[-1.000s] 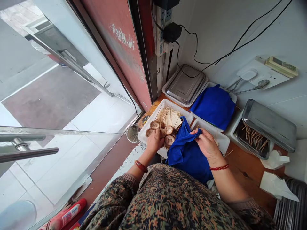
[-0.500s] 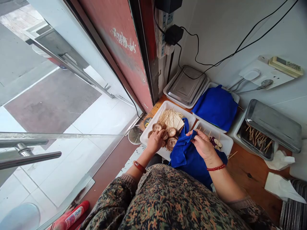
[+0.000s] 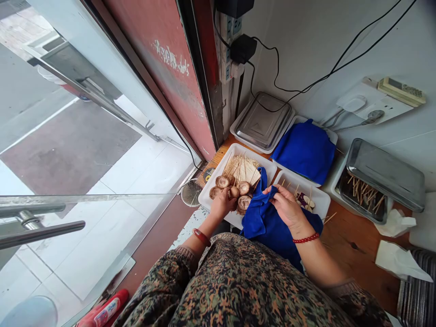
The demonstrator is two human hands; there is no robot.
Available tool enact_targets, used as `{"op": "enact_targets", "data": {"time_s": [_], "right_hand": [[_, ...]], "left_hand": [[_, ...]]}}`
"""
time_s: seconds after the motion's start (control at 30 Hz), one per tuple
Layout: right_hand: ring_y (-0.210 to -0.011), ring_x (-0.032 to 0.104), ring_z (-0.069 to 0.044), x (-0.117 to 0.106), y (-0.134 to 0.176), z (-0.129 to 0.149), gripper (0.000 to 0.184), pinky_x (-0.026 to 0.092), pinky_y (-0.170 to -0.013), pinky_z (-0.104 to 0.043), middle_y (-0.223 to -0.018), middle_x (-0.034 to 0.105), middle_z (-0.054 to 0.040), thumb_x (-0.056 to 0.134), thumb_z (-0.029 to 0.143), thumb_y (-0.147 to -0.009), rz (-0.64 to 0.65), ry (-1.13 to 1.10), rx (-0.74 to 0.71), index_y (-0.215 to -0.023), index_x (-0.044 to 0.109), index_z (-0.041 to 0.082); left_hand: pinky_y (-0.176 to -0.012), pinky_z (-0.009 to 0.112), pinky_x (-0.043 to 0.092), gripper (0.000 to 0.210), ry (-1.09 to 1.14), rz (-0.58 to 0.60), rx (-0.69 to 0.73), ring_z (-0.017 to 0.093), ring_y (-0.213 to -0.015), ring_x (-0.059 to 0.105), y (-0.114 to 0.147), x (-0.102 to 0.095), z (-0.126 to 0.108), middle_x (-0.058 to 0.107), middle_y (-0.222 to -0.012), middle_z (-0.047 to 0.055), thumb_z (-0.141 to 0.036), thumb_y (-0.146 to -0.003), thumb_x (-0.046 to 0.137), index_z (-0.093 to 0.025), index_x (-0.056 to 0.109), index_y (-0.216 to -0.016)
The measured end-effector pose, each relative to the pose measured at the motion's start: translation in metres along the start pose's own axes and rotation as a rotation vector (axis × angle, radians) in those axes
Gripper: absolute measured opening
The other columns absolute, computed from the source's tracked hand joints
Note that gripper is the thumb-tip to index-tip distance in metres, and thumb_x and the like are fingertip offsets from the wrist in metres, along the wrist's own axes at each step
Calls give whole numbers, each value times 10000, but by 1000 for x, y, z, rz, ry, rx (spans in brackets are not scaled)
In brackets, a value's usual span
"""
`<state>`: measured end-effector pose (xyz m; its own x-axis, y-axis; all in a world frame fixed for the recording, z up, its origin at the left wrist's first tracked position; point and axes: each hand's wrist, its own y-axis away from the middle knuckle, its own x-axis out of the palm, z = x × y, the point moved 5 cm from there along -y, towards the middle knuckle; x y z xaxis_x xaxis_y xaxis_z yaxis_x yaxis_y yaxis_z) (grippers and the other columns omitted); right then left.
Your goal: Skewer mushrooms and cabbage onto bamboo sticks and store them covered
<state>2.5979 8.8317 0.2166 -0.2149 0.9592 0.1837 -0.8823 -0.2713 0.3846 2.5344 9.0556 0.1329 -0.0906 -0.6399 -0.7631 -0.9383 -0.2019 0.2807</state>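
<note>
My right hand point(image 3: 285, 204) pinches the edge of a blue cloth point(image 3: 272, 234), which drapes over the near side of two white trays and down toward my lap. In the left white tray point(image 3: 215, 175) lie several brown skewered mushrooms point(image 3: 244, 205) with gill sides up, beside pale skewered sheets point(image 3: 250, 171). My left hand point(image 3: 223, 204) is among the mushrooms, its fingers curled round a small brown one point(image 3: 233, 192); the fingertips are partly hidden. The right white tray point(image 3: 322, 196) holds purple-and-white pieces point(image 3: 304, 200) on sticks, partly under the cloth.
Behind stand a metal-lidded tray point(image 3: 262, 120) and a tray under another blue cloth point(image 3: 304, 152). To the right, a half-lidded container point(image 3: 366, 197) holds several skewers. Crumpled tissues point(image 3: 402, 261) lie on the wooden table point(image 3: 350, 240). A glass door point(image 3: 102, 236) is at left; cables point(image 3: 306, 91) hang above.
My left hand has drawn back slightly toward me, and more of the mushrooms around its fingers shows. My right hand keeps its hold on the blue cloth. The view has shifted slightly.
</note>
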Motion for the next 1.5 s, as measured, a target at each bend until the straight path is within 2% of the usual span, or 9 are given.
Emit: {"op": "enact_targets", "data": {"time_s": [0.33,0.57,0.67,0.73,0.83,0.93,1.0,1.2,1.5], "right_hand": [[-898,660,-182,3,5,14,127,545,-816,-326,-916,729,0,648,211,-770,86,-70,32,-873,708,255],[-894,669,-170,-22,-9,34,110,571,-764,-304,-886,708,19,685,199,-766,18,-208,-53,-849,697,270],[-895,673,-167,-30,-14,35,135,563,-771,-295,-891,710,22,641,187,-779,-2,-88,-110,-862,693,279],[-917,675,-188,-30,-15,35,174,554,-830,-332,-921,727,5,604,187,-795,38,197,-157,-903,708,276],[-995,671,-224,-13,-15,28,293,509,-963,-402,-1027,747,-29,547,154,-796,277,751,-243,-995,735,258],[-1105,644,-245,10,-21,18,390,442,-1059,-444,-1148,730,-59,483,127,-805,426,1034,-395,-1083,732,239],[-1114,644,-244,23,-34,11,373,444,-1057,-430,-1159,728,-76,469,155,-839,357,1063,-436,-1099,729,223],[-826,713,-219,58,-87,-35,349,539,-793,-320,-937,776,-103,541,294,-867,183,1061,-161,-1137,712,155],[-691,675,-197,81,-109,-52,270,454,-615,-236,-524,679,-38,648,353,-786,98,1011,-17,-565,665,199]], "left_hand": [[-901,409,522,547,-22,51,141,265,-1075,633,17,-11,-28,616,-1186,154,-322,-830,675,-159,463,-1307],[-850,392,547,588,-49,285,343,270,-974,640,63,29,-74,618,-1115,141,-489,-728,764,-138,576,-1161],[-857,396,535,355,-69,299,342,259,-975,622,70,38,-78,602,-1097,130,-367,-855,642,-147,587,-1128],[-870,398,523,256,-66,294,348,249,-987,606,75,38,-80,590,-1106,122,-293,-917,534,-165,589,-1131],[-888,402,512,294,-66,279,392,247,-1015,581,85,36,-83,562,-1157,126,-275,-944,472,-190,566,-1209],[-865,388,518,324,-96,245,459,242,-1003,569,96,37,-87,543,-1166,130,-271,-943,476,-202,544,-1251],[-852,389,522,354,-108,215,483,245,-995,566,101,39,-86,535,-1170,132,-275,-927,511,-207,530,-1275],[-885,390,522,407,-57,127,495,246,-1014,574,109,47,-78,523,-1214,142,-280,-900,567,-186,520,-1293],[-870,353,541,431,35,92,402,222,-1006,609,107,46,-67,546,-1223,112,-260,-890,585,-208,516,-1312]]}}
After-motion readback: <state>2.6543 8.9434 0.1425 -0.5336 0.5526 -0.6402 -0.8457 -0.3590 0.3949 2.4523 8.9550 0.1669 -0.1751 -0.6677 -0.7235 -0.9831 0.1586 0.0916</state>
